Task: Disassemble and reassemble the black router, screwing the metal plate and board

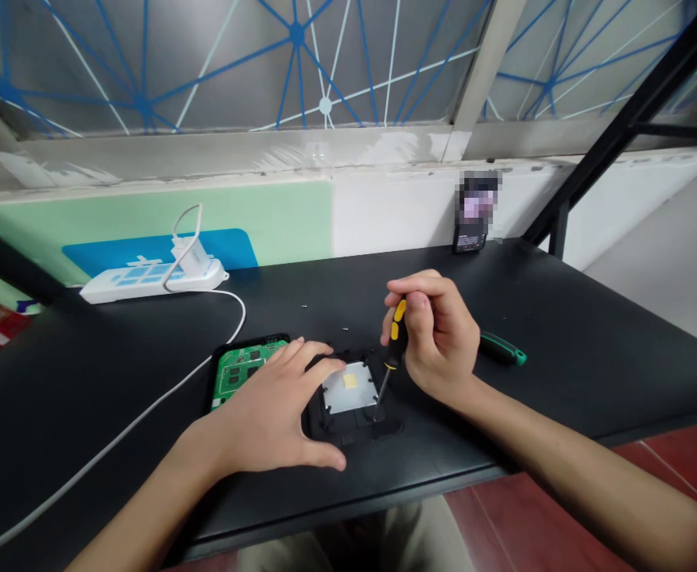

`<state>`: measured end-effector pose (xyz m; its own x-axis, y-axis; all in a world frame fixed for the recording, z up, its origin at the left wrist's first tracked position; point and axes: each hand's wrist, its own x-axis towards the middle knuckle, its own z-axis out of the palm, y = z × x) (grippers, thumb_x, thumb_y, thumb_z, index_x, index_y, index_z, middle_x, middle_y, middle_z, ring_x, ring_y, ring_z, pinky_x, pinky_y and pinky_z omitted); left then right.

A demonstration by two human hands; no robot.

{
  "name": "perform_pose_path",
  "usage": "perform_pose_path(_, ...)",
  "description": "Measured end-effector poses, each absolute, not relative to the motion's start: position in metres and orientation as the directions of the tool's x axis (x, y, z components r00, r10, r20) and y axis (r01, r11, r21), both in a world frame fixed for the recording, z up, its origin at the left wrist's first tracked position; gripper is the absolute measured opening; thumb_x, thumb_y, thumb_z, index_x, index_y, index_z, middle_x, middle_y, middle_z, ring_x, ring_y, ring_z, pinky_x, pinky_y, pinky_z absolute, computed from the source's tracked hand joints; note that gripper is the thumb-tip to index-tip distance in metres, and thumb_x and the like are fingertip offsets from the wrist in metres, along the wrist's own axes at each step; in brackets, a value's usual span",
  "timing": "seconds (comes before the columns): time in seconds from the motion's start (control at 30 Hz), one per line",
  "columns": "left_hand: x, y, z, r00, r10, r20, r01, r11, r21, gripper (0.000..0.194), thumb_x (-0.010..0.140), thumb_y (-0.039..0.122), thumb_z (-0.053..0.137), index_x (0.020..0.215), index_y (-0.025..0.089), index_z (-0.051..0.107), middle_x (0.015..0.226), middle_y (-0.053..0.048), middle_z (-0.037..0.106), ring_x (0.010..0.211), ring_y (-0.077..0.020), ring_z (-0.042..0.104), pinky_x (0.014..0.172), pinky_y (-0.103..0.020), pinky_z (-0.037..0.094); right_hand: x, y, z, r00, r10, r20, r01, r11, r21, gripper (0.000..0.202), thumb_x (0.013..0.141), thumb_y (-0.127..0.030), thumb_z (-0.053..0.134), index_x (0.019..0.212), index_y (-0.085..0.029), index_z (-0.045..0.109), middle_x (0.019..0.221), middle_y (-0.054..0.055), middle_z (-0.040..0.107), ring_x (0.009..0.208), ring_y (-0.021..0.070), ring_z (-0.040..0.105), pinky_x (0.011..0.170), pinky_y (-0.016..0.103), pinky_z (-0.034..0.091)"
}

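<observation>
Yellow-and-black screwdriver [396,334] is gripped by the right hand [440,334], left hand [268,405] splayed over black casing [354,419].

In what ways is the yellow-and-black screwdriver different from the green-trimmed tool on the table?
The screwdriver is held in the right hand, while the green-trimmed tool lies on the table. The screwdriver slants steeply, tip down; the green-trimmed tool lies flat. The screwdriver's handle has yellow patches, while the green-trimmed tool shows green along its edge and end. Both combine a dark colour with a bright one.
</observation>
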<state>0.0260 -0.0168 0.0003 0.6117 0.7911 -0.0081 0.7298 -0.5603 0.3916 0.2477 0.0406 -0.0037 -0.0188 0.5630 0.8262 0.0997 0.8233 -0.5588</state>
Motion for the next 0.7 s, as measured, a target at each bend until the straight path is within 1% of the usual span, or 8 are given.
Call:
perform_pose_path(0.1, 0.027, -0.017, 0.001, 0.603, 0.798, -0.005, 0.729, -0.548, 0.41, 0.086, 0.071, 0.07, 0.077, 0.14, 0.025, 0.052, 0.147, -0.014, 0.048, 0.137, -0.0435, 0.042, 0.117, -0.066, 0.027, 0.247, 0.043, -0.002, 0.039, 0.589, 0.807, 0.076, 0.804, -0.59, 0.02, 0.104, -0.026, 0.045, 0.108, -0.027, 0.065, 0.089, -0.002, 0.057, 0.046, 0.0034, 0.059, 0.04, 0.021, 0.045)
perform_pose_path(0.17, 0.029, -0.018, 0.003, 0.59, 0.807, 0.009, 0.729, -0.537, 0.424, 0.079, 0.076, 0.067, 0.075, 0.139, 0.025, 0.054, 0.146, -0.013, 0.049, 0.136, -0.0413, 0.043, 0.116, -0.064, 0.03, 0.246, 0.046, -0.002, 0.091, 0.61, 0.787, 0.062, 0.785, -0.616, 0.02, 0.104, -0.028, 0.046, 0.108, -0.026, 0.065, 0.089, -0.002, 0.057, 0.047, 0.0037, 0.06, 0.04, 0.021, 0.046)
perform_pose_path(0.33, 0.033, -0.018, 0.007, 0.557, 0.824, 0.102, 0.705, -0.534, 0.467, 0.049, 0.088, 0.048, 0.071, 0.129, 0.026, 0.058, 0.134, -0.008, 0.057, 0.124, -0.031, 0.05, 0.108, -0.051, 0.042, 0.243, 0.053, -0.004, 0.152, 0.656, 0.739, 0.025, 0.745, -0.667, 0.014, 0.102, -0.033, 0.051, 0.104, -0.027, 0.064, 0.084, -0.004, 0.059, 0.046, 0.0036, 0.061, 0.039, 0.018, 0.047)
perform_pose_path(0.47, 0.036, -0.016, 0.005, 0.572, 0.804, 0.164, 0.661, -0.57, 0.488, 0.027, 0.092, 0.038, 0.071, 0.113, 0.024, 0.063, 0.118, -0.004, 0.065, 0.111, -0.0261, 0.054, 0.1, -0.044, 0.044, 0.241, 0.058, -0.006, 0.187, 0.663, 0.725, 0.017, 0.736, -0.677, 0.012, 0.101, -0.034, 0.052, 0.103, -0.027, 0.062, 0.084, -0.004, 0.058, 0.047, 0.0035, 0.062, 0.041, 0.017, 0.05)
perform_pose_path(0.6, 0.04, -0.013, 0.001, 0.549, 0.813, 0.196, 0.667, -0.567, 0.484, 0.005, 0.097, 0.028, 0.065, 0.098, 0.024, 0.067, 0.101, -0.001, 0.069, 0.098, -0.0228, 0.057, 0.091, -0.04, 0.043, 0.24, 0.058, -0.006, 0.185, 0.697, 0.692, -0.002, 0.705, -0.709, 0.01, 0.1, -0.035, 0.053, 0.102, -0.027, 0.059, 0.081, -0.005, 0.058, 0.05, 0.0054, 0.065, 0.046, 0.02, 0.055)
perform_pose_path(0.7, 0.041, -0.01, 0.0, 0.523, 0.826, 0.211, 0.691, -0.556, 0.461, 0.014, 0.101, 0.026, 0.059, 0.09, 0.025, 0.069, 0.093, 0.001, 0.071, 0.089, -0.021, 0.058, 0.085, -0.038, 0.042, 0.24, 0.057, -0.005, 0.18, 0.715, 0.675, 0.004, 0.686, -0.727, 0.011, 0.099, -0.038, 0.054, 0.101, -0.028, 0.058, 0.077, -0.005, 0.058, 0.05, 0.0067, 0.064, 0.048, 0.021, 0.056)
